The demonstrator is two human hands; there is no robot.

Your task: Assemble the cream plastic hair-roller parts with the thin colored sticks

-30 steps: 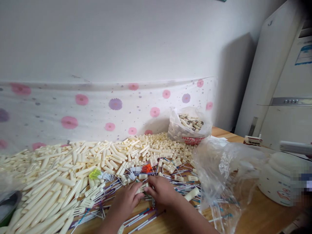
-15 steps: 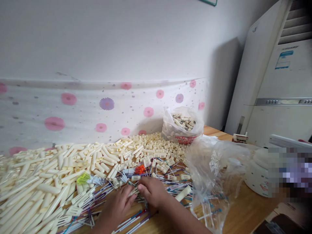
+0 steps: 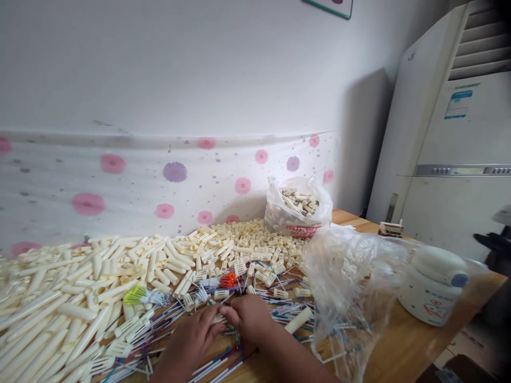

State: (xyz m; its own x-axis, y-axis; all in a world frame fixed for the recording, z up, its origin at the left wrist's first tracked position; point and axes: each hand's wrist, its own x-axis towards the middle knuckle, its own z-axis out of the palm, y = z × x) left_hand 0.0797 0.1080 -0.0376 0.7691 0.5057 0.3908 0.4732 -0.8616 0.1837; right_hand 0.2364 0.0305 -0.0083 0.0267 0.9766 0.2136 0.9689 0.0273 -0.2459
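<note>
My left hand [image 3: 195, 332] and my right hand [image 3: 251, 317] meet low in the middle of the view, over the table. Both are closed, with fingertips pressed together around a small cream slotted plastic piece [image 3: 217, 318], mostly hidden by the fingers. Beneath and around them lie thin sticks [image 3: 215, 364] in white, blue and purple. Just beyond the hands sits an orange-tipped bundle [image 3: 228, 280], and to the left a yellow-green-tipped bundle [image 3: 134, 294]. Several loose slotted pieces [image 3: 120, 349] rest left of my left hand.
Cream plastic tubes [image 3: 43, 319] heap across the left. A white bag [image 3: 297, 207] filled with pieces stands at the back. Right of my hands spreads a crumpled transparent bag [image 3: 339, 271]. A white lidded jar [image 3: 429, 287] stands near the table's [image 3: 471, 306] right edge.
My hands stay together in nearly the same place, with the right fingers shifted slightly closer to the left. At the far right, a blurred-out shape and a pale flat object have left the view, uncovering the jar.
</note>
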